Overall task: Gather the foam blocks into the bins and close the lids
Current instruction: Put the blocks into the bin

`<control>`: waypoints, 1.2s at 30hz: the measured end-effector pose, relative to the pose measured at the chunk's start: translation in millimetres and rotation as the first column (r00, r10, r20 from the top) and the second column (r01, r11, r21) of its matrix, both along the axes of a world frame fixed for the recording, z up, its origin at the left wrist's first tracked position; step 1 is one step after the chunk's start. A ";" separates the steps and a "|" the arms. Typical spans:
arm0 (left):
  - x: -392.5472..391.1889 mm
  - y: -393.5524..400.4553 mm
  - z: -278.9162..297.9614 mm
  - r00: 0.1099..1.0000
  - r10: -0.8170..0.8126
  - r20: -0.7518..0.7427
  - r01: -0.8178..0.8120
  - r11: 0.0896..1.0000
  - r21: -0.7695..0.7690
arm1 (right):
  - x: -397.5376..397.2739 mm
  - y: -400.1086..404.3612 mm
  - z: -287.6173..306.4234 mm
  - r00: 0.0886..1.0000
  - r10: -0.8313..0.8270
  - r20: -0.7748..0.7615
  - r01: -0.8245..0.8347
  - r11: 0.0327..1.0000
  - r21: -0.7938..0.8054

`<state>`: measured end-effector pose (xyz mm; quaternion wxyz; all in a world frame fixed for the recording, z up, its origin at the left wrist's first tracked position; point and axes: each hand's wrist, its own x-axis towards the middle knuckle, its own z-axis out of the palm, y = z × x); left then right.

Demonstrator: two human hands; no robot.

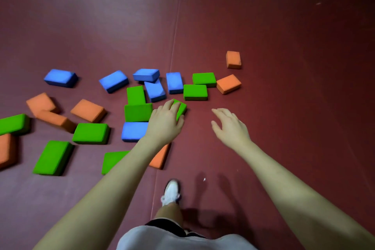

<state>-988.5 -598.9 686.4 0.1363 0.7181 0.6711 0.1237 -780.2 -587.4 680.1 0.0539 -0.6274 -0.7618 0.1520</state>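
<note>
- Dark red matte floor (284, 87): fills the frame; a thin seam runs from top centre down to the lower middle.
- Rectangular foam blocks, blue, green and orange: scattered loose on the floor across the left and centre of the frame. No bin is in view.
- Blue foam blocks: one at far left (60, 77), one beside it toward centre (113, 81), three clustered at centre, the topmost (146, 74) resting partly on another; one more (135, 131) lies low in the cluster, partly behind the left wrist.
- Green foam blocks: a pair at centre right (204, 78) (195, 91), touching; two at centre; four more at lower left, one cut by the left edge.
- Orange foam blocks: two at upper right (233, 59) (228, 84), apart from each other; several at left; one (160, 158) partly hidden under the left forearm.
- Left hand (165, 122): fingers laid over a small green foam block (181, 108) at centre; whether it grips or only rests on it cannot be told.
- Right hand (230, 126): released, fingers spread and relaxed, above bare floor, holding nothing.
- White sneaker (171, 192): on the floor at bottom centre, beside the seam.
</note>
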 end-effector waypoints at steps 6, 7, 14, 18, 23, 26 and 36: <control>25.0 143.5 -2.8 0.994 -0.071 -0.078 0.072 0.997 0.014 | 31.2 134.0 -6.0 0.997 -0.075 -0.003 0.075 0.997 0.017; 28.4 168.6 -3.2 0.995 -0.072 -0.075 0.073 0.997 0.008 | 34.4 156.8 -6.3 0.996 -0.093 -0.005 0.093 0.996 0.015; 61.4 319.8 -6.2 0.985 -0.154 -0.073 0.152 0.988 -0.033 | 62.1 292.7 -6.1 0.993 -0.118 0.019 0.117 0.993 0.016; 88.4 395.6 -14.6 0.982 -0.177 -0.059 0.177 0.984 -0.011 | 91.1 365.2 -11.2 0.994 -0.100 0.041 0.099 0.995 0.024; 131.5 482.6 -32.1 0.978 -0.179 -0.111 0.173 0.983 -0.060 | 140.3 459.1 -25.1 0.995 -0.098 0.012 0.098 0.995 0.010; 166.1 533.4 -39.2 0.983 -0.149 -0.108 0.142 0.987 -0.071 | 175.4 518.8 -34.5 0.999 -0.034 0.035 0.035 0.999 -0.018; 270.1 680.1 -64.4 0.997 0.022 -0.076 -0.034 0.986 -0.162 | 275.4 703.0 -59.6 0.986 0.153 0.071 -0.144 0.982 -0.120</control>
